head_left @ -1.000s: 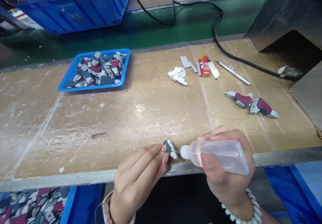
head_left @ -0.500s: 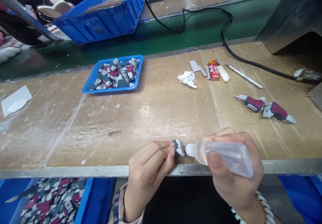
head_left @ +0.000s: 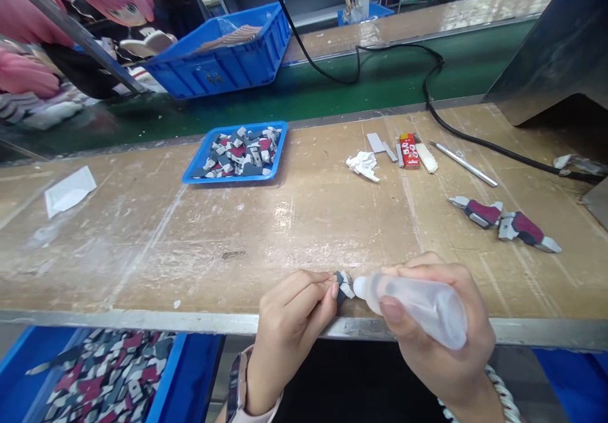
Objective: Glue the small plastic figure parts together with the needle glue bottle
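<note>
While pinching a small, angular grey-and-white part with the left hand near the surface's six-o'clock edge, gripped a translucent plastic bottle in the right hand, aiming its long axis toward ten o'clock, just beside the part.

- Our left hand is bare, with slender fingers.
- Around our left wrist we wear a watch. Its case looks dark and roughly rectangular with rounded corners; whatever its display shows is turned too far from view for us to read.
- The watch's strap is pale pink, smooth and fairly broad.
- Our right hand is bare too, and its broad thumbnail looks short.
- On our right wrist sits a chunky white bracelet, made of rounded segments that look almost like twisted rope.
- Between our forearms, we make out plain black clothing; its cut is unclear.
</note>
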Motion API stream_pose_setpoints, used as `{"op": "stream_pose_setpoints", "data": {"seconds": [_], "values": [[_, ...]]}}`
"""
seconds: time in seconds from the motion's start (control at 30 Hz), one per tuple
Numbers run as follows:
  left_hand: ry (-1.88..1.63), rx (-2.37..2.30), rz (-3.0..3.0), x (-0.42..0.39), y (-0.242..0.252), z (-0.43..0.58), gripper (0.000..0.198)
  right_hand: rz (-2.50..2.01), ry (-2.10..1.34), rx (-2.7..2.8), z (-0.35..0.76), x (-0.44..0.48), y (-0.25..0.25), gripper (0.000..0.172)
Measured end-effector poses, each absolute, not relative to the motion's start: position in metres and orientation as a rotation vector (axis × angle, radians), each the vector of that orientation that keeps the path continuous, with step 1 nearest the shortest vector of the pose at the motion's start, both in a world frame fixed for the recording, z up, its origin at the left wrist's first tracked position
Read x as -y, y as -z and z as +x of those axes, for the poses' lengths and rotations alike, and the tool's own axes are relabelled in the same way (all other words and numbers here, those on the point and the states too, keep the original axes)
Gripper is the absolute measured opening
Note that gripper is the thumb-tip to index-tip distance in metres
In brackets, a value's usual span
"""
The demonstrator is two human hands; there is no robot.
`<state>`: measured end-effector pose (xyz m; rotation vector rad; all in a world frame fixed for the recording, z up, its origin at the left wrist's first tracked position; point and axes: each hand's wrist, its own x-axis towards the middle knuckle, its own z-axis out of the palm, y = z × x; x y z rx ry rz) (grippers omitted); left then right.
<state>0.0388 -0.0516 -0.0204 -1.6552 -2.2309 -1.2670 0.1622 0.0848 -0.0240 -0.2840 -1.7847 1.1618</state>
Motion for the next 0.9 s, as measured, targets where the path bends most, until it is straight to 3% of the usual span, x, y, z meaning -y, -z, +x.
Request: {"op": "stream_pose_setpoints", "data": {"seconds": [0.17, 0.3, 0.37, 0.47, 0.63, 0.77, 0.9], "values": [[1.237, 2.202, -1.666, 0.052, 0.020, 0.037, 0.015, -0.484, -1.259, 1.489, 0.168, -0.086, 0.025, 0.030], [1.169, 2.153, -1.706, 0.054, 0.019, 0.040, 0.014, -0.801, -1.742, 1.216, 0.180, -0.098, 0.028, 0.039], [1.108, 2.139, -1.716, 0.056, 0.020, 0.043, 0.015, -0.831, -1.815, 1.210, 0.186, -0.107, 0.029, 0.040], [0.986, 2.125, -1.688, 0.060, 0.022, 0.049, 0.017, -0.879, -1.582, 1.394, 0.193, -0.121, 0.029, 0.038], [0.811, 2.102, -1.654, 0.063, 0.027, 0.060, 0.025, -1.011, -1.245, 1.804, 0.193, -0.140, 0.032, 0.072], [0.743, 2.124, -1.601, 0.060, 0.026, 0.062, 0.021, -1.029, -1.189, 2.036, 0.196, -0.150, 0.041, 0.059], [0.687, 2.112, -1.573, 0.059, 0.018, 0.065, 0.020, -0.934, -1.040, 1.912, 0.209, -0.141, 0.044, 0.060]]}}
